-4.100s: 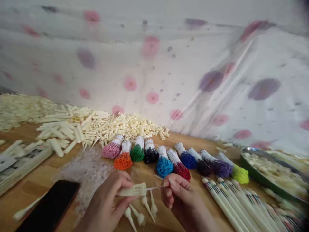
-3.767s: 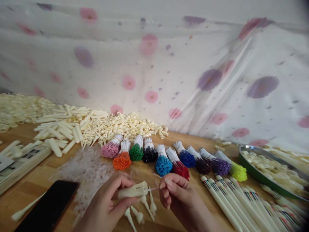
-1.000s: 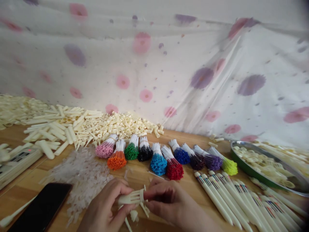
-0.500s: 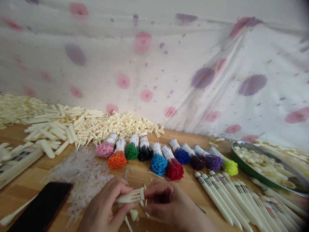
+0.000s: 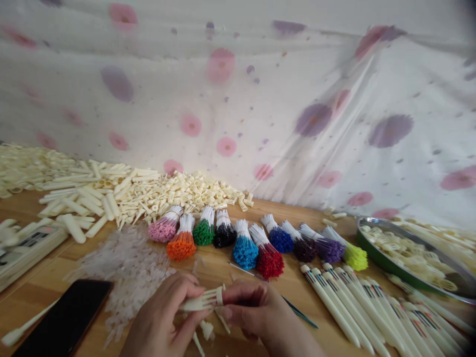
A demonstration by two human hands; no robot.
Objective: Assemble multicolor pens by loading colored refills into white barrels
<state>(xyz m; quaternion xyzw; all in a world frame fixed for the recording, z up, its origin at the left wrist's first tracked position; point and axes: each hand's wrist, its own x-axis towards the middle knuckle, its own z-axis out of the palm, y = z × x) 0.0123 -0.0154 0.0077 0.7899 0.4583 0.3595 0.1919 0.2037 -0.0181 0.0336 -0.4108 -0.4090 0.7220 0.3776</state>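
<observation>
My left hand (image 5: pixel 167 317) is closed round a cream plastic pen barrel (image 5: pixel 203 300) held level over the wooden table (image 5: pixel 219 267). My right hand (image 5: pixel 253 312) meets the barrel's slotted open end, fingers pinched together there; what they pinch is hidden. A thin dark refill (image 5: pixel 299 313) pokes out from under my right hand onto the table. Loose cream pen tips (image 5: pixel 206 329) lie below my hands. A row of refill bundles with coloured ends, from pink (image 5: pixel 163 229) to lime (image 5: pixel 355 255), lies just beyond.
A black phone (image 5: pixel 65 320) lies at lower left beside a heap of tiny clear parts (image 5: pixel 126 267). Cream parts (image 5: pixel 148 191) are piled at the back left. Assembled pens (image 5: pixel 372 310) lie in a row at right, before a green-rimmed tray (image 5: pixel 375 258). A spotted sheet (image 5: pixel 260 99) hangs behind.
Four seconds ago my right hand held a thin refill at the barrel's end, apart from it; now it presses against the barrel's open end. A dark refill has appeared beside my right hand.
</observation>
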